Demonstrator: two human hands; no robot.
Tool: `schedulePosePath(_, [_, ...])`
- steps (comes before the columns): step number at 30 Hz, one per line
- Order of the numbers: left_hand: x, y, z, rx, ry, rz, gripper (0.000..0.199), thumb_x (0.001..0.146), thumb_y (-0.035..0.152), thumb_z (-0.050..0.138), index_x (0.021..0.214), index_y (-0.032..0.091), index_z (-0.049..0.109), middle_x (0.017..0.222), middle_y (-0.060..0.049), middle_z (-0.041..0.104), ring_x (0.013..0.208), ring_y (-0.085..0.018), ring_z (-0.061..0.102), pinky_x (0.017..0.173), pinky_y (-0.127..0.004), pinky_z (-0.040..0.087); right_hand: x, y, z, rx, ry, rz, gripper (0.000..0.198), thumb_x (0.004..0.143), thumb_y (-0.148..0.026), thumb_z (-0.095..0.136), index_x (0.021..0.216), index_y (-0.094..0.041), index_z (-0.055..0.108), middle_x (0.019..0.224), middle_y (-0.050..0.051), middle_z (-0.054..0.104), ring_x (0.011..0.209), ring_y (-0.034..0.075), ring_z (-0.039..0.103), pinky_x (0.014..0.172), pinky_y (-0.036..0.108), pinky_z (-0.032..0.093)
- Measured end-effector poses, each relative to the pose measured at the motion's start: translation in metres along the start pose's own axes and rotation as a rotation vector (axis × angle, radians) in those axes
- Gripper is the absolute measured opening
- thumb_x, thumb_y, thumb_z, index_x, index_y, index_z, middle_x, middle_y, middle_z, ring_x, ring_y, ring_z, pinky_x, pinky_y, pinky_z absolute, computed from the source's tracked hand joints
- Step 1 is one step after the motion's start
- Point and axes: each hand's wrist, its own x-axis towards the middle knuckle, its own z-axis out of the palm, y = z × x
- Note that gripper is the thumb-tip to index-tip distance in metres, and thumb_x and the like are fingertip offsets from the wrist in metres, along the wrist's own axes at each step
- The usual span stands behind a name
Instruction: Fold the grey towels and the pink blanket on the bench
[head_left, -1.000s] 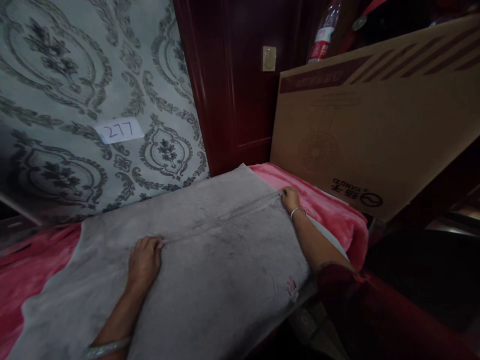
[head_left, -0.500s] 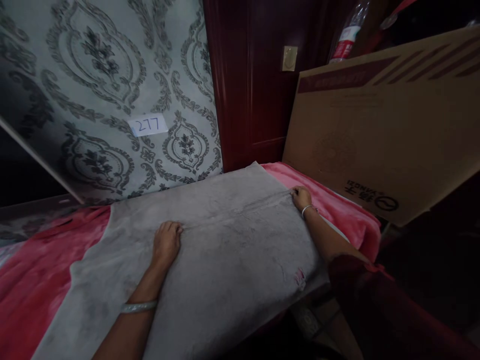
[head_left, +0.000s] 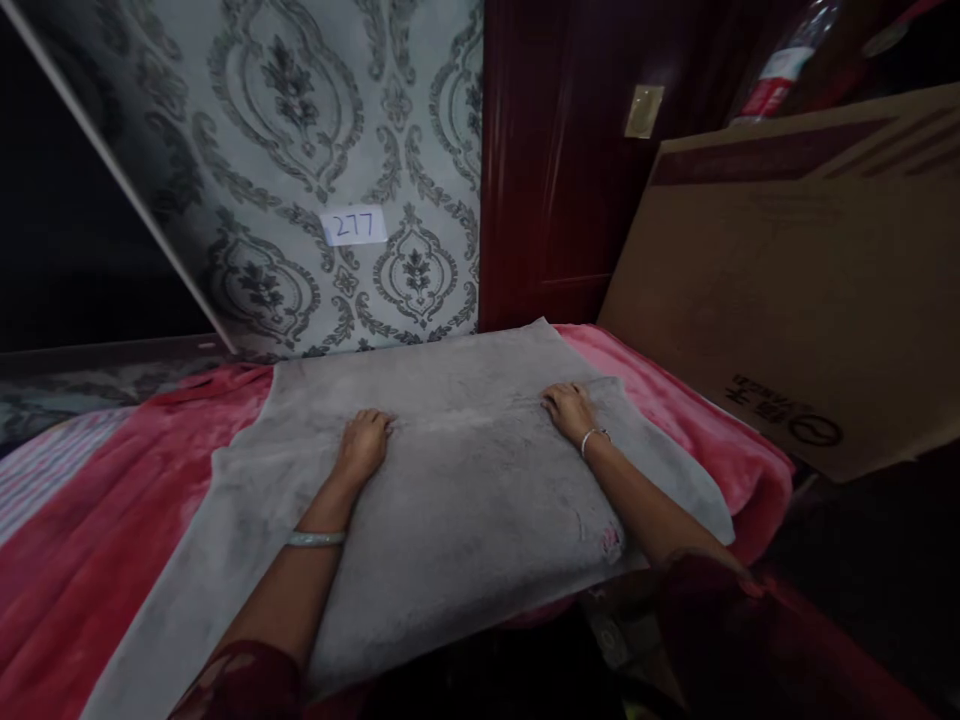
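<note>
A grey fleece cloth [head_left: 465,490] lies spread over pink-red bedding, with a faint crease across it between my hands. My left hand [head_left: 366,440] rests on its left half, fingers curled and closed on the fabric. On the right half, my right hand [head_left: 570,408] has bent fingers gathering a bit of the same cloth. A small pinkish patch [head_left: 611,542] shows near the cloth's front right. The fingertips of both hands are partly hidden in the nap.
Pink-red bedding [head_left: 180,440] shows on both sides of the cloth. At the back stands a patterned wall with a paper marked 277 [head_left: 354,225], beside a dark red wood panel [head_left: 555,180]. A large cardboard box [head_left: 787,260] leans at the right, with a plastic bottle [head_left: 780,80] behind it.
My right hand has moved inward from the cloth's right edge, and the hands are closer together. The crease between them is fainter. The view has shifted left.
</note>
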Motion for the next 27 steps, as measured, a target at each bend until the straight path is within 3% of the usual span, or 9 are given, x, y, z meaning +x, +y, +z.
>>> schedulePosePath(6, [-0.018,-0.043,-0.01,0.003,-0.03,-0.063,0.026,0.093,0.021,0.05,0.105,0.018,0.072,0.112,-0.016,0.069,0.113,-0.032,0.06,0.093,-0.043,0.048,-0.006,0.005,0.008,-0.002,0.051,0.014,0.02,0.09,-0.017,0.054,0.096,-0.021,0.072,0.105,0.011,0.073,0.104,0.028,0.061,0.101,0.045,0.034])
schedulePosePath(11, [-0.041,-0.098,-0.03,0.081,-0.111,-0.13,0.027,0.092,0.023,0.049,0.105,0.017,0.072,0.113,-0.016,0.07,0.114,-0.032,0.061,0.096,-0.043,0.048,-0.007,0.007,0.012,0.012,0.08,0.018,0.02,0.089,-0.02,0.053,0.094,-0.022,0.072,0.103,0.011,0.073,0.103,0.029,0.061,0.102,0.046,0.034])
schedulePosePath(15, [-0.066,-0.137,-0.04,0.146,-0.101,-0.227,0.029,0.093,0.026,0.048,0.108,0.017,0.071,0.116,-0.015,0.07,0.117,-0.032,0.061,0.097,-0.042,0.047,-0.009,0.011,0.017,-0.002,0.097,0.033,0.022,0.089,-0.023,0.052,0.096,-0.022,0.073,0.104,0.012,0.073,0.103,0.029,0.062,0.101,0.046,0.036])
schedulePosePath(22, [-0.086,-0.148,-0.038,0.112,0.035,-0.413,0.032,0.093,0.027,0.046,0.11,0.015,0.071,0.121,-0.019,0.068,0.121,-0.036,0.057,0.1,-0.049,0.045,-0.016,0.019,0.017,-0.098,0.124,0.109,0.033,0.087,-0.029,0.049,0.104,-0.019,0.076,0.107,0.015,0.072,0.107,0.034,0.059,0.099,0.053,0.038])
schedulePosePath(27, [-0.09,-0.154,-0.036,0.044,0.104,-0.428,0.028,0.089,0.022,0.047,0.102,0.017,0.071,0.113,-0.015,0.069,0.113,-0.028,0.059,0.101,-0.04,0.047,-0.021,0.031,0.021,-0.133,0.212,0.189,0.036,0.081,-0.026,0.048,0.101,-0.02,0.078,0.105,0.016,0.072,0.105,0.036,0.057,0.093,0.054,0.043])
